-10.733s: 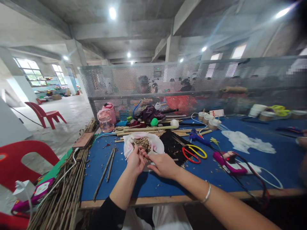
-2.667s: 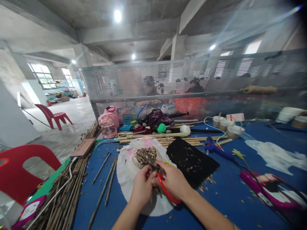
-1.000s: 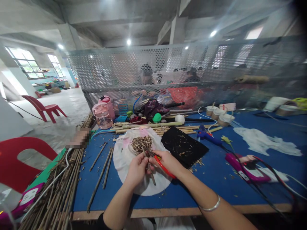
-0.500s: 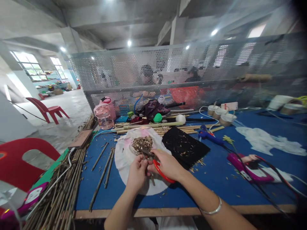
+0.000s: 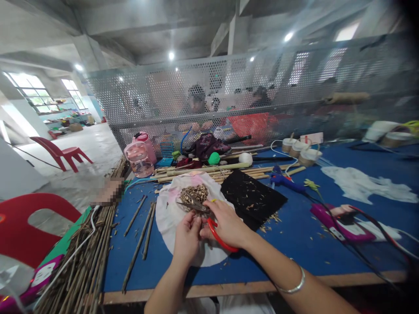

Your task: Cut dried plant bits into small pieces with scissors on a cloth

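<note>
My right hand (image 5: 227, 223) grips red-handled scissors (image 5: 216, 235), their blades pointing left over a white cloth (image 5: 170, 218) on the blue table (image 5: 288, 248). My left hand (image 5: 187, 235) is closed on a short thin stick held at the blades; the stick is mostly hidden by my fingers. A heap of small brown stick cuttings (image 5: 194, 193) lies on the cloth just beyond my hands. A black mat (image 5: 252, 198) sprinkled with chips lies to the right of the cloth.
Long thin sticks (image 5: 85, 261) are piled along the table's left edge. Bamboo poles (image 5: 209, 172), a pink bottle (image 5: 140, 153), a blue glue gun (image 5: 286, 183), a magenta tool with cords (image 5: 340, 220) and white fabric (image 5: 369, 189) lie around. People sit behind a mesh screen (image 5: 262, 91).
The view has shifted slightly. My hands stay together over the cloth, with the scissors still at the stick in my left hand.
</note>
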{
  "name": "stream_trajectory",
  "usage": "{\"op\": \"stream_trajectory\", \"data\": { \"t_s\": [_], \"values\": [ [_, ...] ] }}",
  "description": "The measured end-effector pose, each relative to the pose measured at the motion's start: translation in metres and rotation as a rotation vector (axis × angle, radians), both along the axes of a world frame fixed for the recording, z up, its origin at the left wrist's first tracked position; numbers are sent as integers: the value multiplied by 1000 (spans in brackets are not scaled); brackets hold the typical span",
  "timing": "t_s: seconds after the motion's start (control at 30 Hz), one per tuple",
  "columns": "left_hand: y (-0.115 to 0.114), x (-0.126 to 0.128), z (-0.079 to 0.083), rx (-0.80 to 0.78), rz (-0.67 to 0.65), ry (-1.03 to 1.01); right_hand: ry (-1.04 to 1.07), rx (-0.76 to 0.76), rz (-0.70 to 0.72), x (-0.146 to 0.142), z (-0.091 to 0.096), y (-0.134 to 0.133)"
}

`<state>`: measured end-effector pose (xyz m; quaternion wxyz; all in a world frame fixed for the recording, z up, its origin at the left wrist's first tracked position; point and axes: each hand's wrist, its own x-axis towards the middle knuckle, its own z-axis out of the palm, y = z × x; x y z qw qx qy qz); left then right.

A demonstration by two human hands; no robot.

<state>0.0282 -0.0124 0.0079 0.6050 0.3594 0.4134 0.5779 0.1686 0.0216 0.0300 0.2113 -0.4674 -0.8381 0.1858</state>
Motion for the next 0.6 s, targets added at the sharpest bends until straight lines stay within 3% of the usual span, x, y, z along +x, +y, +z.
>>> {"op": "stream_trajectory", "data": {
  "t_s": [0.6],
  "values": [
    [1,0,-3,13,-3,56,40,-11,-18,-5,1,-1]
  ]
}}
